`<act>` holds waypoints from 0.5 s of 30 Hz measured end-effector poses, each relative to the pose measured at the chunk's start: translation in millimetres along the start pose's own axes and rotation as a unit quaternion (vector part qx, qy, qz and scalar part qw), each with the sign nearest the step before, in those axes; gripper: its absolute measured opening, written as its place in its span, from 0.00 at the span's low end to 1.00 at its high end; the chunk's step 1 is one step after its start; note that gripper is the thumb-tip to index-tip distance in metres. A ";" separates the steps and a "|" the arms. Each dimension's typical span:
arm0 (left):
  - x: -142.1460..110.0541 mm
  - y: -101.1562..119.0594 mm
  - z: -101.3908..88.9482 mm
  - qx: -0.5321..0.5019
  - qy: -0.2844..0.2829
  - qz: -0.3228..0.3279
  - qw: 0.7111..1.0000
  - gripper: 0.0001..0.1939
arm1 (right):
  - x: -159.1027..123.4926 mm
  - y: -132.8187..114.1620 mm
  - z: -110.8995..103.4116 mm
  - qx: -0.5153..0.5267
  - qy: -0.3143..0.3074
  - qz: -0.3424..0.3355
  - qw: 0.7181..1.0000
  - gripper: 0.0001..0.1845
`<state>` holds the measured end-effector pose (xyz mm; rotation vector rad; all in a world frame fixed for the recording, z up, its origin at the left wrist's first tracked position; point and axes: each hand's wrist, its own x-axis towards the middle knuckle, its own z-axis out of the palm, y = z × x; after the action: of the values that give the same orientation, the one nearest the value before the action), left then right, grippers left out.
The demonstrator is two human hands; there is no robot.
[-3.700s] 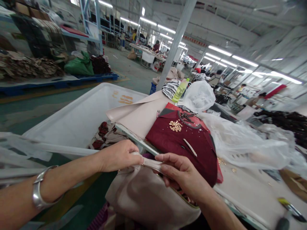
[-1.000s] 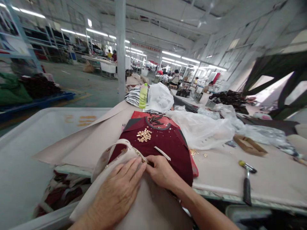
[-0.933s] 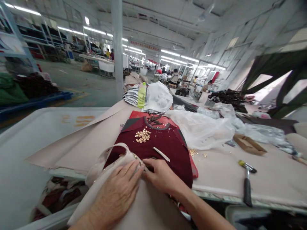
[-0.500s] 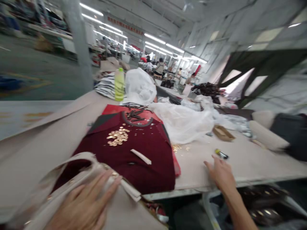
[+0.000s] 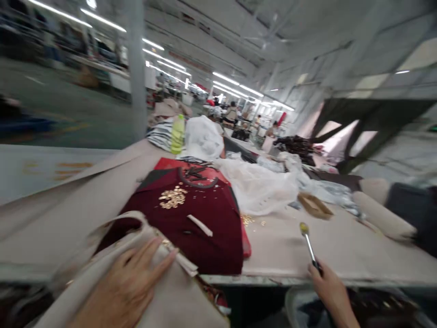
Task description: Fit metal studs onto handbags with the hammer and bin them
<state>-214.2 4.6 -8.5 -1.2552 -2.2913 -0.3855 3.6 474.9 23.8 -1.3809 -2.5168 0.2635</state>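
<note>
My left hand [image 5: 128, 287] lies flat, fingers spread, on a beige garment [image 5: 170, 305] at the near table edge. A beige strap [image 5: 116, 223] of that garment loops up beside it. My right hand [image 5: 329, 291] is closed round the handle of a small hammer [image 5: 309, 246], whose head points away over the table [image 5: 283, 246]. Between the hands lies a dark red garment [image 5: 201, 214] with a heap of gold buttons [image 5: 172, 198] and a small white strip [image 5: 200, 224] on it. The frame is blurred by motion.
Clear plastic bags [image 5: 259, 184] lie right of the red garment, with loose gold buttons [image 5: 251, 221] and a brown paper scrap [image 5: 314, 205] nearby. A green bottle [image 5: 177, 134] and a white bag [image 5: 203, 136] stand further back. A large white bin [image 5: 41, 168] is at the left. People work at far tables.
My right hand left the beige garment, reached right across the table and closed on the hammer, which now lies nearer the edge. The left hand stayed flat on the beige garment.
</note>
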 end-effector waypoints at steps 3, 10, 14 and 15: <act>2.0 3.8 -19.8 0.017 -0.062 -0.037 0.997 0.34 | -43.9 -31.0 2.2 0.253 -0.077 -0.050 0.963 0.34; 7.4 15.1 -20.6 -0.010 -0.093 -0.078 0.993 0.33 | -140.9 -173.9 -26.1 0.324 -0.240 -0.320 0.857 0.31; 4.6 17.3 -16.6 -0.018 -0.070 -0.092 0.993 0.30 | -149.4 -218.2 -12.0 0.250 -0.262 -0.473 0.804 0.27; 4.4 17.7 -15.2 -0.019 -0.068 -0.096 0.993 0.28 | -150.1 -223.9 -8.4 0.234 -0.274 -0.493 0.792 0.28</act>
<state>-196.9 10.1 6.8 -1.1118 -2.5427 -0.4252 -95.4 229.1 73.8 0.3285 -2.8969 1.0564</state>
